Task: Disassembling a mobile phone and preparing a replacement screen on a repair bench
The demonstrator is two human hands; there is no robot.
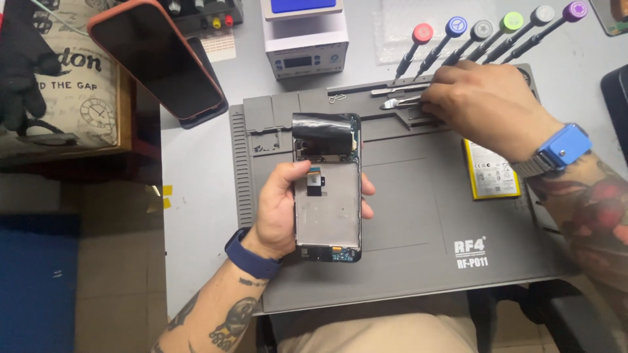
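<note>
With your left hand (278,209) wrapping its fingers shut around the opened phone (327,189) above the grey mat (405,222), and your right hand (481,98) closing on tweezers (400,102) at the mat's far edge, a one-handed grip could let the phone tilt and strain its exposed flex cable.

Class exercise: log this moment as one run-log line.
left hand: holds opened phone | right hand: at metal tools | surface: grey mat

Six colour-capped screwdrivers (481,39), yellow battery (492,168), orange-cased phone (156,57).
</note>
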